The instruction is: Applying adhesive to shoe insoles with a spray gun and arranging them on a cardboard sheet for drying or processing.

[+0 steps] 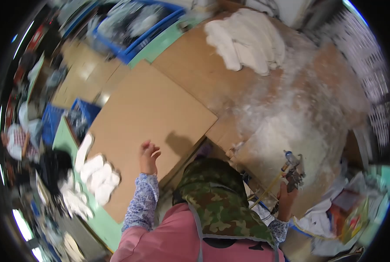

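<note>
My right hand (286, 200) grips a metal spray gun (294, 172) with a blue part at its top, held over the whitened right side of the work surface. A thin yellowish hose (266, 191) runs close beside that hand. My left hand (148, 158) is raised above a large brown cardboard sheet (160, 100), its fingers loosely bent and apart, with nothing in them. A dark shadow falls on the cardboard beside it. Left of this hand, a row of white, long rounded pieces (99, 177) lies along the sheet's edge.
A stack of similar white pieces (249, 41) lies at the far side. White fluffy residue (287, 126) covers the right surface. Blue crates (129, 52) holding plastic-wrapped things stand far left. Crumpled bags (317, 218) lie at the near right. A person (20, 142) is at the far left.
</note>
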Tool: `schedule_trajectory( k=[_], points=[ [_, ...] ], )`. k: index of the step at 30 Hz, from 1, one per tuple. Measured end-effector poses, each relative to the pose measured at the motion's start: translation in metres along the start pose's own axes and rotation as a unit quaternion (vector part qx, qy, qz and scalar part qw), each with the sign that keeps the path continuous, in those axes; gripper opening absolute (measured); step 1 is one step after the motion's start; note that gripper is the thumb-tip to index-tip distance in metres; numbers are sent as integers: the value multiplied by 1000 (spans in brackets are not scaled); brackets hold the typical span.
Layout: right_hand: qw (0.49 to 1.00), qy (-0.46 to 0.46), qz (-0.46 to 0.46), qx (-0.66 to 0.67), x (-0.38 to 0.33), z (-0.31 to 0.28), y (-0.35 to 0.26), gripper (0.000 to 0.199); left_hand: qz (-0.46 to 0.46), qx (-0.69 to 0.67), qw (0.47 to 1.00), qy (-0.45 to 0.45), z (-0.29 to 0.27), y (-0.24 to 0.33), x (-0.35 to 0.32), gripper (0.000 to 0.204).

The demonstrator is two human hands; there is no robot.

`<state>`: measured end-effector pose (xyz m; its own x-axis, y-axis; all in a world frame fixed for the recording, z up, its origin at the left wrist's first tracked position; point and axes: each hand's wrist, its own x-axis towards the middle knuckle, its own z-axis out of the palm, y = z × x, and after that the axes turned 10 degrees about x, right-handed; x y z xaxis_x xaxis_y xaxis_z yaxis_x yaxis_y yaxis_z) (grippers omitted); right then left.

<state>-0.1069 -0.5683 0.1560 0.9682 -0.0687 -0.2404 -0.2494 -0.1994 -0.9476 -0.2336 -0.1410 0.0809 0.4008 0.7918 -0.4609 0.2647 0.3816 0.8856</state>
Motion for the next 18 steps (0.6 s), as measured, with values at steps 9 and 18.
schedule_trajectory(
  k=[9,18],
  points=[
    [992,117,49,0,-28,8,-25,28,413,290,795,-337,350,90,196,32],
    [965,245,88,-25,-45,24,-35,31,504,470,725,-7,566,187,259,46]
  ],
)
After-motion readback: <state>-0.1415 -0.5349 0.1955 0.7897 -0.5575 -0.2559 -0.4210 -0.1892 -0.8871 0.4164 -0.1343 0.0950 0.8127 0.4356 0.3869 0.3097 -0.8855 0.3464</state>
